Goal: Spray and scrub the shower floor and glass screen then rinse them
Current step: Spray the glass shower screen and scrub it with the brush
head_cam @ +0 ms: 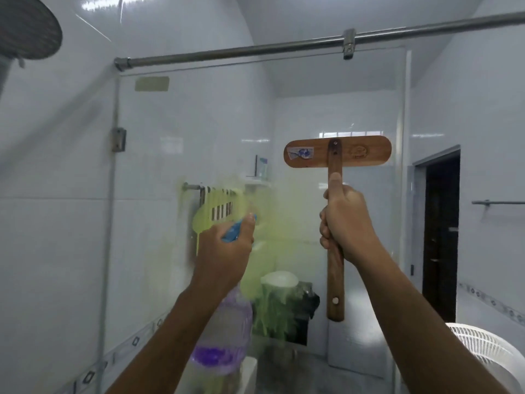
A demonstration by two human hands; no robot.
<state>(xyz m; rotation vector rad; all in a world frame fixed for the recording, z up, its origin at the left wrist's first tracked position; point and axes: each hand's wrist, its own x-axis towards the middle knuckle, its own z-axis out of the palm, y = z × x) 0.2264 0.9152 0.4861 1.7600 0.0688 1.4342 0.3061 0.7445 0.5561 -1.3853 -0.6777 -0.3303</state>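
Left grip: the left hand [227, 245] is curled round the neck of the spray bottle [224, 331], at its blue trigger head [235, 230]. The purple-tinted body hangs below the fist and the nozzle points ahead at the glass, which I read as spraying.
Right grip: the right hand [345, 223] is wrapped round the handle of the wooden scrub brush [336, 152], thumb laid up along it. The flat head stands above the fist and the handle's end hangs below. It looks held upright beside the spray, ready to scrub next; I cannot tell whether it touches the glass.
Glass screen [170, 132]: just beyond both fists, with yellow-green cleaner [272, 305] misted ahead of the left grip and running down below it.
Shower floor: out of view beneath the arms.
Room: glossy white tiled walls, a shower head [28, 27] high to the left, a steel rail [255, 49] overhead, a dark doorway [440, 237] and a white fan [483, 356] right of the brush hand.
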